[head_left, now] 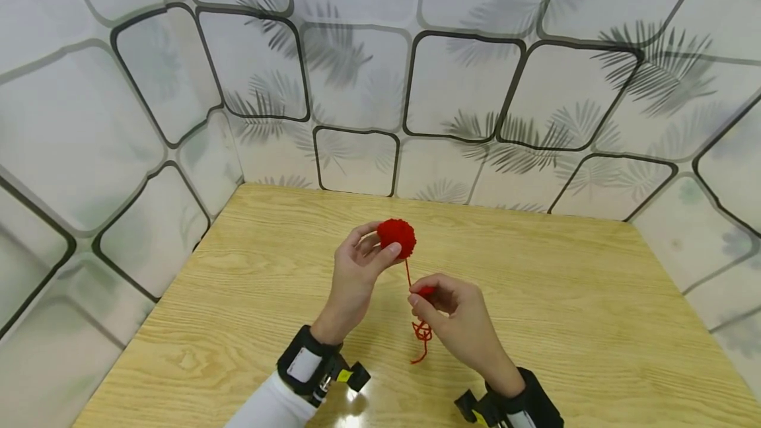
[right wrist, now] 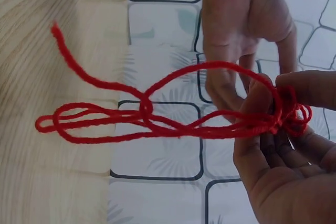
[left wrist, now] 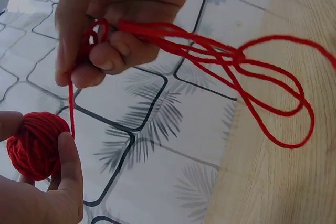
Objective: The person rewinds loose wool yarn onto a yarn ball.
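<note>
A ball of red yarn [head_left: 397,238] is held between the thumb and fingers of my left hand [head_left: 357,269], raised over the table. From it a short taut strand [head_left: 408,274] runs down to my right hand [head_left: 454,312], whose thumb and fingers pinch a bunch of loose yarn. Below that hand dangle looped strands [left wrist: 273,82] of the same yarn with a loose tail [right wrist: 79,72]. In the left wrist view the wound ball [left wrist: 38,148] sits by the left thumb. Part of the bunched yarn is hidden inside the right fingers.
The wooden table [head_left: 267,249] spreads under both hands. Behind it and at both sides stand pale curtains [head_left: 357,71] with dark outlines and leaf prints. Each wrist wears a black strap [head_left: 306,358] with a small camera.
</note>
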`<action>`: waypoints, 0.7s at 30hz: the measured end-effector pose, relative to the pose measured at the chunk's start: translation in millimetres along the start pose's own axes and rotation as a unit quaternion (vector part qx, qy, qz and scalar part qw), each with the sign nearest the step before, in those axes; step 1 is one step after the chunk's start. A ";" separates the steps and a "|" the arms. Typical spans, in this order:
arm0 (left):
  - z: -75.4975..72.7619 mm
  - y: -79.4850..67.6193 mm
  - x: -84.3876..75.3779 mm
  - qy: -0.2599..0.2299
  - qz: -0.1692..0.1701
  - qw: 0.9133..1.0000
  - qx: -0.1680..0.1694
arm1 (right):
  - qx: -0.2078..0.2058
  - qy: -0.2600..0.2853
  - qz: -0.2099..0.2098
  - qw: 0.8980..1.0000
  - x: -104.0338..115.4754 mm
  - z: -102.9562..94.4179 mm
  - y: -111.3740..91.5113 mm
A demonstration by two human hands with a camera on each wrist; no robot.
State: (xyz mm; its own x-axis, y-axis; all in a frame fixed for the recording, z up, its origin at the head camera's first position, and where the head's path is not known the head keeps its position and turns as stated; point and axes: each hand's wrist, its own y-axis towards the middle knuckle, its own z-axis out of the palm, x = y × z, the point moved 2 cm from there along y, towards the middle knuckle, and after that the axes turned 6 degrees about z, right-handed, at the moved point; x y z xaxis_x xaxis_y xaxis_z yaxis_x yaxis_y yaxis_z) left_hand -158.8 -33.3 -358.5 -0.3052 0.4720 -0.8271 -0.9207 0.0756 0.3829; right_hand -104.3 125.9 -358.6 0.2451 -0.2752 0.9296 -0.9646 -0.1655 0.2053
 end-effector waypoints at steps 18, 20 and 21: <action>-3.8 -9.6 9.7 0.300 0.054 0.948 0.091 | -0.073 -0.064 -0.113 0.989 43.0 -25.1 -6.0; -5.4 -11.1 11.3 0.298 0.031 0.945 0.129 | -0.080 -0.068 -0.123 0.987 46.3 -32.5 -3.2; -5.6 -11.8 10.8 0.287 0.018 0.946 0.151 | -0.083 -0.067 -0.127 0.986 47.6 -36.3 -1.6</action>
State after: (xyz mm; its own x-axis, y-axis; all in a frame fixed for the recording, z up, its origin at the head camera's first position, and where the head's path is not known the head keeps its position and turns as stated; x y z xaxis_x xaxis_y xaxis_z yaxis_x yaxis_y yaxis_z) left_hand -152.6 -34.0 -374.2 -0.4957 -0.0691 -0.8658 -0.8228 0.3566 0.4426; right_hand -94.7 147.4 -303.6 0.4814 -0.3699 0.7946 -0.8699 -0.0906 0.4849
